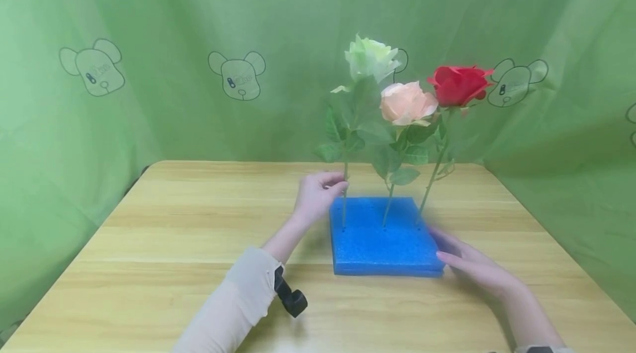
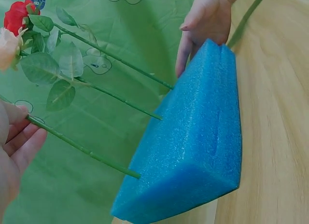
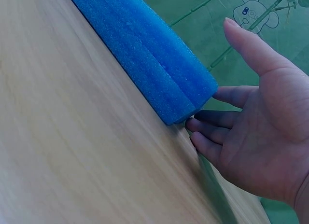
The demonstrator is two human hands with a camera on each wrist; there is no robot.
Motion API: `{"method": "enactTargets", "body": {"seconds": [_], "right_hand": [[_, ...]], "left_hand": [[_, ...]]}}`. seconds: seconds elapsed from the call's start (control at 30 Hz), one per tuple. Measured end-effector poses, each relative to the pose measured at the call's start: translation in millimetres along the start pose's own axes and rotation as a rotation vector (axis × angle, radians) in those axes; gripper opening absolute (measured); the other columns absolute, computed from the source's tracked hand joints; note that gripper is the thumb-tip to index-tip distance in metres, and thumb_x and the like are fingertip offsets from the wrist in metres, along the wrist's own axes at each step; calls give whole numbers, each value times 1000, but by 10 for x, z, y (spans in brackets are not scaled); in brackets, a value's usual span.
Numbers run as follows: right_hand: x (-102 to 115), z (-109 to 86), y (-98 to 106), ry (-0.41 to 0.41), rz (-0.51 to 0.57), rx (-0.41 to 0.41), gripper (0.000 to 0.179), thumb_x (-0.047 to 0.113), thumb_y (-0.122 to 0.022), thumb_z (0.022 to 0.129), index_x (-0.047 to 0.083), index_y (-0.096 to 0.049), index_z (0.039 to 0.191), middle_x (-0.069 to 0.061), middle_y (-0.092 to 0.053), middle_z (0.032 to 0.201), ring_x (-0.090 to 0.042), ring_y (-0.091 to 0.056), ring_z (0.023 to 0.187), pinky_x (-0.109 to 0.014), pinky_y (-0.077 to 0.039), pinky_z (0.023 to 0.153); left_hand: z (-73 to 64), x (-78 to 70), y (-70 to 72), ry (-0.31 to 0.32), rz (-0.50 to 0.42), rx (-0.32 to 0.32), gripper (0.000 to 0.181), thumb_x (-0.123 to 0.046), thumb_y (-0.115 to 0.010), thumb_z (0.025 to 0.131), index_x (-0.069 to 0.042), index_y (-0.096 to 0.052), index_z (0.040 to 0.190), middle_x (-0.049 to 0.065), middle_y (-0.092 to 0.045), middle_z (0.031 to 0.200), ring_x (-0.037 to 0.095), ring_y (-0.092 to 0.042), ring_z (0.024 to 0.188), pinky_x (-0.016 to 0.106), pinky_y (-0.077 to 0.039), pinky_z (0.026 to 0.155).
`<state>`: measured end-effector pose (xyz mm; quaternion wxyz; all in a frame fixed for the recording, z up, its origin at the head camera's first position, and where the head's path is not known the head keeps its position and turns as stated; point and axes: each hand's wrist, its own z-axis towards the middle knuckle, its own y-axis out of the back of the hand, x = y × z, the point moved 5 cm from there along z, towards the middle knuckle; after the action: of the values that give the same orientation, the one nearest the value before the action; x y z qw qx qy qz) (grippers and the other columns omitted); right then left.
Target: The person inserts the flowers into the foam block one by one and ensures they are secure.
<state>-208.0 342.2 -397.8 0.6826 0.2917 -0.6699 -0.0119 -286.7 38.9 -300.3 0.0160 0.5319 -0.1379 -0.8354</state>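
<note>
Three artificial roses stand with their stems stuck in a blue foam block [image 1: 382,253]: a pale green-white rose [image 1: 370,59] on the left, a light pink rose [image 1: 408,103] in the middle and a red rose [image 1: 460,85] leaning right. My left hand [image 1: 315,195] pinches the pale rose's stem [image 2: 87,150] between thumb and fingers, above the foam. At the block's right side is my right hand [image 1: 474,268]; its thumb is raised and its loosely extended fingers [image 3: 212,132] touch the block's edge in the right wrist view. The stem ends are hidden inside the foam.
The foam block lies on a light wooden table [image 1: 199,215]. A green curtain [image 1: 298,21] with printed bear heads hangs behind it and at both sides. A black camera mount [image 1: 290,295] sticks out from the left wrist.
</note>
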Motion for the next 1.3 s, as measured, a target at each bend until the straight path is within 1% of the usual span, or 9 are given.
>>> {"method": "enactTargets", "body": {"seconds": [0.33, 0.53, 0.77, 1.03, 1.3], "right_hand": [[-3, -12, -7, 7, -6, -5, 59, 15, -41, 99, -2, -9, 146, -25, -5, 151, -47, 0, 133, -68, -2, 99], [-2, -15, -17, 2, 11, -3, 59, 15, -40, 99, -2, -8, 146, -25, -4, 151, -48, 1, 133, -69, -2, 99], [-2, -15, -16, -3, 28, -2, 60, 15, -40, 99, -3, -7, 146, -25, -2, 151, -48, 3, 133, -69, 0, 99], [-19, -13, -3, 6, 1, -9, 59, 15, -40, 99, -2, -9, 146, -26, -4, 150, -48, 0, 133, -69, -3, 99], [-5, -10, -4, 6, 3, -11, 59, 15, -40, 99, -2, -8, 146, -26, -4, 150, -48, 0, 133, -69, -2, 99]], "left_hand": [[-20, 66, -67, 18, -28, 19, 24, -6, -65, 85, 5, -66, 106, 17, -67, 101, 21, -67, 77, 22, -55, 67], [-40, 81, -80, 37, -8, 25, 23, -7, -65, 85, 3, -66, 107, 16, -67, 103, 21, -67, 79, 21, -55, 68], [-63, 130, -82, 16, 20, 26, 21, -7, -65, 85, 2, -68, 104, 17, -67, 101, 21, -67, 78, 21, -54, 68], [-76, 207, -119, 49, -13, 35, 22, -5, -64, 85, 4, -67, 105, 17, -67, 102, 22, -68, 79, 22, -55, 69], [-100, 217, -142, 58, 29, 50, 22, -8, -65, 86, 1, -67, 105, 15, -67, 104, 20, -67, 81, 20, -54, 70]]}}
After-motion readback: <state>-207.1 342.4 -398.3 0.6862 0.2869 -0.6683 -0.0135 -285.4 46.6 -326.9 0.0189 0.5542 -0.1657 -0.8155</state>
